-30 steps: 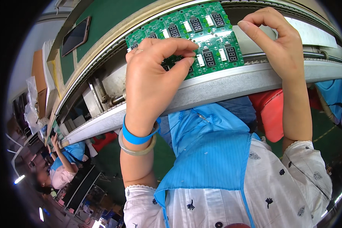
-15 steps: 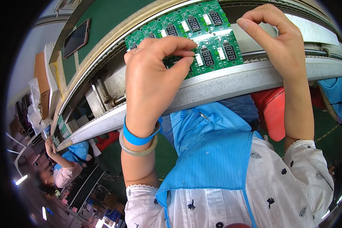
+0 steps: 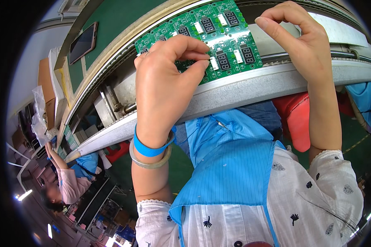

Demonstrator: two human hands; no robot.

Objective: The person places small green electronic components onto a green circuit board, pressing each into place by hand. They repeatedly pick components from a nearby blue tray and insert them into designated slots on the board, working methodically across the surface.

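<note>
A green circuit board panel (image 3: 228, 41) lies across the rails of the line, with several black digit displays (image 3: 223, 61) and white connectors (image 3: 214, 63) on it. My left hand (image 3: 165, 70) is over the panel's left part. Its thumb and fingers are drawn together beside a white connector in the near row, and what they hold, if anything, cannot be made out. My right hand (image 3: 301, 41) hovers off the panel's right edge, thumb and index finger closed together. Anything between those fingertips is hidden or too small to see. The left hand covers part of the board.
A metal rail (image 3: 218, 94) runs along my side of the line. On the green surface at the far left lies a phone (image 3: 83, 42). A co-worker (image 3: 72, 181) is at the lower left, near other boards. A red stool (image 3: 294, 119) stands below the rail.
The panel has shifted slightly left, and my left hand has moved slightly left with it. My right hand has moved only a little. The co-worker's arms and body have shifted.
</note>
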